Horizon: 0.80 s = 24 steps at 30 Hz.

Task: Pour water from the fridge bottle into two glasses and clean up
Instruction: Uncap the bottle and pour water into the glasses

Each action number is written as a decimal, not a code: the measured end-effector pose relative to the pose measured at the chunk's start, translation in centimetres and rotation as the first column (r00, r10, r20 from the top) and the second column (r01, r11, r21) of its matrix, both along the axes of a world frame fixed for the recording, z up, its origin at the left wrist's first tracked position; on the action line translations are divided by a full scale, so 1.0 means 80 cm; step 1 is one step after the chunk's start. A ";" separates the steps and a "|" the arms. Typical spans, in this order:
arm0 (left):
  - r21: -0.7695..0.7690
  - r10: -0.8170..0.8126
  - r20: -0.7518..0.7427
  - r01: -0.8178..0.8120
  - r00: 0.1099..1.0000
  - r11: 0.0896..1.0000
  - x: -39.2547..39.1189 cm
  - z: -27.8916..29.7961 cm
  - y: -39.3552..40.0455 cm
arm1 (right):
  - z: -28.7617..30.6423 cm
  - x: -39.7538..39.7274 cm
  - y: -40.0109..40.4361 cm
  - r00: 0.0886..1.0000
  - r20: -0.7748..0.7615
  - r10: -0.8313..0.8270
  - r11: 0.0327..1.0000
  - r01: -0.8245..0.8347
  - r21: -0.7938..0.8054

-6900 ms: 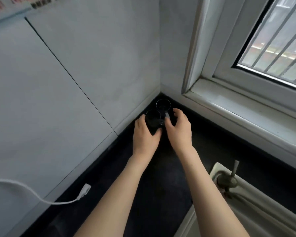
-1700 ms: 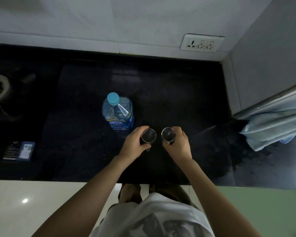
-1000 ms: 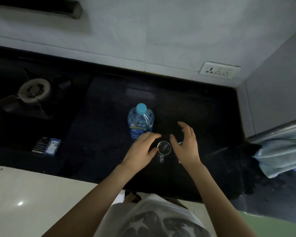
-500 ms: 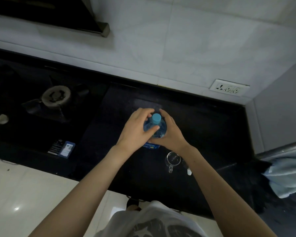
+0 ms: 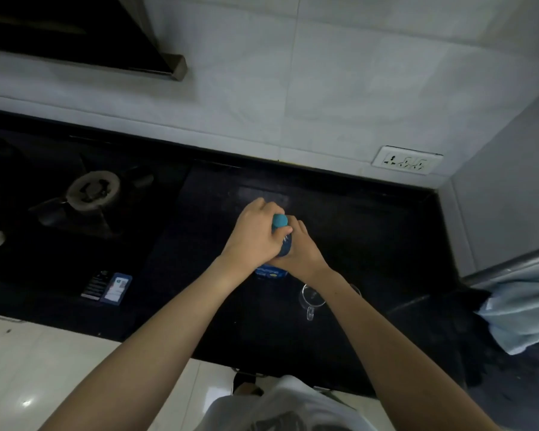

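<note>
The bottle (image 5: 281, 244) stands on the black counter (image 5: 371, 231), the left hand (image 5: 255, 234) curled over its blue cap (image 5: 279, 220) and the right hand (image 5: 299, 255) gripping its body; hold the body firmly while the cap is unscrewed. One glass (image 5: 311, 298) sits just beside the right forearm, the second mostly hidden behind it, so elbow clearance is a risk; a stove burner (image 5: 92, 189) lies well to the left.

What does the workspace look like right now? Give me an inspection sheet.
Surface: black countertop, dark and glossy.
Job's things: water bottle upright, blue cap on; one glass beside it, second glass mostly hidden behind the right forearm.
Clutter: small packet near the front edge.
Grips: left hand around the cap; right hand holding the bottle body.
Cables: nothing seen.
Surroundings: gas burner, wall socket, blue cloth.
</note>
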<state>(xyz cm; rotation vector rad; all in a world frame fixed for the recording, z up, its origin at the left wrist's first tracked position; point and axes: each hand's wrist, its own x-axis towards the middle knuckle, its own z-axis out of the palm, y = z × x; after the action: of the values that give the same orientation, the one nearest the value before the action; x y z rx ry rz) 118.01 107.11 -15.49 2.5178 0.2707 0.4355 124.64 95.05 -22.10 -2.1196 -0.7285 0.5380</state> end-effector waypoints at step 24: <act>-0.124 0.199 0.118 -0.184 0.973 0.975 0.001 -0.016 -0.018 | -0.011 -0.009 0.005 0.988 0.098 -0.122 0.992 0.124 -0.009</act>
<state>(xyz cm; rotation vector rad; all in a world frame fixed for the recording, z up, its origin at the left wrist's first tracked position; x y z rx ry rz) 118.11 105.66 -16.79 2.3506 0.4773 0.6401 123.94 95.44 -22.96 -2.2001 -0.6436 0.3770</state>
